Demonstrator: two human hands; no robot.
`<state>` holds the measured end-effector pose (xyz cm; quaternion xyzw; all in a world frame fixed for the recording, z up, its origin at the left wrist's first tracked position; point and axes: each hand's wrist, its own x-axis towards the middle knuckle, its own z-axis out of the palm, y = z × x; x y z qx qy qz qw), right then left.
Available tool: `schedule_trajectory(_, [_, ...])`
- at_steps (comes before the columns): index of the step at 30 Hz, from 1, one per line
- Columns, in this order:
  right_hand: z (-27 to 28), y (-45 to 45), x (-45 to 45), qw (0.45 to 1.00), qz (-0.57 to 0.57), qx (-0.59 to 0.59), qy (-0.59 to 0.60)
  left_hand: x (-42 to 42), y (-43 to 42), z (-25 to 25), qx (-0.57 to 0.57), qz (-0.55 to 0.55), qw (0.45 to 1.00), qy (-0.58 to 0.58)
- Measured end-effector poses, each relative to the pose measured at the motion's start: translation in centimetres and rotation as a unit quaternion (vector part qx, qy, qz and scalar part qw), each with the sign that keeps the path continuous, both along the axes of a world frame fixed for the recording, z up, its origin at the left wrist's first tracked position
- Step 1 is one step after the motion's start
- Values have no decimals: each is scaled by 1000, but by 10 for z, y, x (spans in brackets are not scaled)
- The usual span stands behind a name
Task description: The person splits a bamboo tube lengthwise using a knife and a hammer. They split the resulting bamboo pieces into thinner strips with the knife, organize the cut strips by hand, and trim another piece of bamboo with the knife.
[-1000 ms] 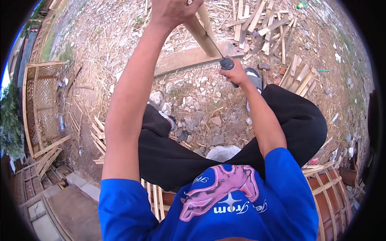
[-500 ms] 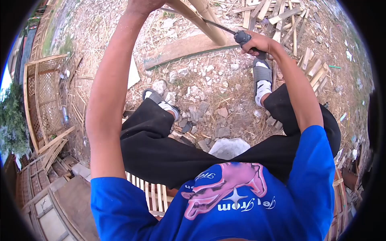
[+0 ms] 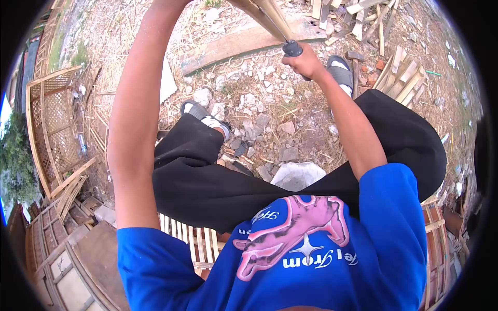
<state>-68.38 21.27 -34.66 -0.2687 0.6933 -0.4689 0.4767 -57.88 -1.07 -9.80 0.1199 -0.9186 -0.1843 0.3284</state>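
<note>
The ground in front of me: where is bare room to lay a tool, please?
The plank looks bare at its left part, between the bamboo and the white sheet. Stones and a pale block crowd the ground between the legs; a hammer and stacked slats crowd the right sandal.

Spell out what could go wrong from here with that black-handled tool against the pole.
The black-handled tool in the right hand could slip off the pole and swing toward the sandalled right foot close by. The pole's lower end seems to bear on the wooden board, so it might skid. The stones between the feet look loose, so footing could shift.
</note>
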Motion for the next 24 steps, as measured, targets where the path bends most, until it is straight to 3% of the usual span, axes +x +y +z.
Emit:
schedule_trajectory(2, [-3,-2,4,1000,-13,-16,-7,-2,-7,-4,9,-20,1000,17])
schedule_trajectory(7, [18,6,-28,995,80,-13,-53,2,-6,-1,3,-37,999,3])
schedule_trajectory(10, [36,3,-67,980,189,26,-47,7,-7,-6,13,-54,998,19])
schedule_trajectory(18, [45,-42,-123,938,332,79,-55,19,-29,-8,-15,47,999,-1])
schedule_trajectory(24, [37,-26,-67,975,152,-68,145,10,-39,-10,-21,103,994,36])
